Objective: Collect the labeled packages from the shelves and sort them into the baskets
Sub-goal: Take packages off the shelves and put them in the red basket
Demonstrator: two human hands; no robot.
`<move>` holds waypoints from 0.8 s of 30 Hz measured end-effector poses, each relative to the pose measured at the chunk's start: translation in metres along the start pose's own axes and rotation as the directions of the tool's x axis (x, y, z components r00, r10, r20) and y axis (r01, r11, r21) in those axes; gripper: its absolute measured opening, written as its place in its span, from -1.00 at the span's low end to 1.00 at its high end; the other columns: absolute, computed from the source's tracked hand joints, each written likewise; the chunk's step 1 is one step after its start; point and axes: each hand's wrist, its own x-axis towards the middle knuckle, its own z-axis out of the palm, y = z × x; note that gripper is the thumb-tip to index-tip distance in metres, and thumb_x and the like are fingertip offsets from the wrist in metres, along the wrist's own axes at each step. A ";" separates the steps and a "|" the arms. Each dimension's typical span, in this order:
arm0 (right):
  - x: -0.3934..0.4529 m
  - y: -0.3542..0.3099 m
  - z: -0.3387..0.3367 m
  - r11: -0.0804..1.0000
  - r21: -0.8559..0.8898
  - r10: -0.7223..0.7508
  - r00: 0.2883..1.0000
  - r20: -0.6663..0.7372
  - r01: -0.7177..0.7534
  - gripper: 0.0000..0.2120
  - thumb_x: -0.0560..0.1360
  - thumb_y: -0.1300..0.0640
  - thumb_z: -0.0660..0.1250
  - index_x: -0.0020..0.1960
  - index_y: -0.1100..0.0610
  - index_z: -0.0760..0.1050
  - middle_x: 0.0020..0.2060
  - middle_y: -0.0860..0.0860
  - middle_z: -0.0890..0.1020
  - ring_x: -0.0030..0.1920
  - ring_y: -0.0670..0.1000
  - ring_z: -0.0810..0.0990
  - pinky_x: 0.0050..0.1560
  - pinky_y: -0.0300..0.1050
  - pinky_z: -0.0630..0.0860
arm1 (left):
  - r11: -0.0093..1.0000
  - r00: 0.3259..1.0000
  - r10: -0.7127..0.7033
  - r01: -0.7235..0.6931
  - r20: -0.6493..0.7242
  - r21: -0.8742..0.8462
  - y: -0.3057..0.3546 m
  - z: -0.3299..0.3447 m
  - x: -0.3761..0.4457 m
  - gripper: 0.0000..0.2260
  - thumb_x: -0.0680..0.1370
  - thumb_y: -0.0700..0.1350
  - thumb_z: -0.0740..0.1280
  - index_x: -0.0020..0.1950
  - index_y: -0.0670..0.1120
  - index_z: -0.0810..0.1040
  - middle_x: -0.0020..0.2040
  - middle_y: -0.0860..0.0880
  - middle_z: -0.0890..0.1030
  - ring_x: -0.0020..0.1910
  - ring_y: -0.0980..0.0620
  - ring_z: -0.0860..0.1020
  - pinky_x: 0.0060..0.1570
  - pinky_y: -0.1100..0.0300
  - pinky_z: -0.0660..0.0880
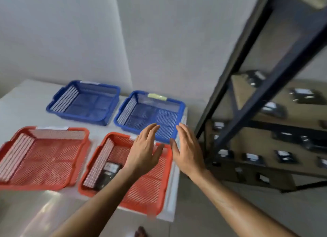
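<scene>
Two blue baskets (85,102) (152,109) sit at the back of a white table, two red baskets (44,157) (146,189) in front. A black labeled package (108,173) lies in the near right red basket. My left hand (145,148) hovers over that basket's far edge with fingers straight and holds nothing. My right hand (187,148) hovers beside it, near the table's right edge, also flat and empty. Several black labeled packages (284,156) lie on the shelves at right.
A dark metal shelf rack (247,88) stands right of the table, its slanted posts close to my right hand. The white table (26,102) meets grey walls behind. A bare foot shows at the bottom edge on the floor.
</scene>
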 end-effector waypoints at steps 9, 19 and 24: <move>0.026 0.093 -0.262 0.994 -0.077 -0.096 0.946 -0.309 0.076 -0.53 0.64 -0.02 0.25 0.45 0.21 0.40 0.42 0.10 0.48 0.44 0.07 0.42 0.41 0.05 0.42 | 0.954 0.979 0.143 -0.176 -0.148 -0.242 0.244 0.017 0.120 -0.39 0.57 0.06 0.46 0.53 -0.10 0.32 0.44 -0.02 0.42 0.40 0.09 0.40 0.41 0.15 0.34; 0.096 0.136 -0.468 0.975 -0.164 -0.216 0.815 -0.538 0.150 -0.66 0.60 0.04 0.32 0.27 0.23 0.53 0.14 0.12 0.64 0.19 0.12 0.58 0.24 -0.04 0.49 | 0.796 0.936 -0.001 -0.213 -0.353 -0.566 0.393 -0.034 0.255 -0.21 0.35 0.38 0.53 0.45 0.12 0.31 0.32 0.05 0.51 0.28 0.03 0.55 0.27 -0.09 0.56; 0.167 0.174 -0.524 0.996 -0.073 0.016 0.923 -0.386 -0.048 -0.68 0.57 0.06 0.38 0.26 0.19 0.55 0.16 0.11 0.66 0.16 0.11 0.62 0.15 -0.07 0.53 | 0.815 0.889 -0.048 -0.229 -0.455 -0.533 0.410 -0.039 0.288 -0.60 0.50 0.02 0.54 0.22 0.03 0.44 0.01 0.12 0.59 -0.06 0.28 0.57 0.05 0.11 0.59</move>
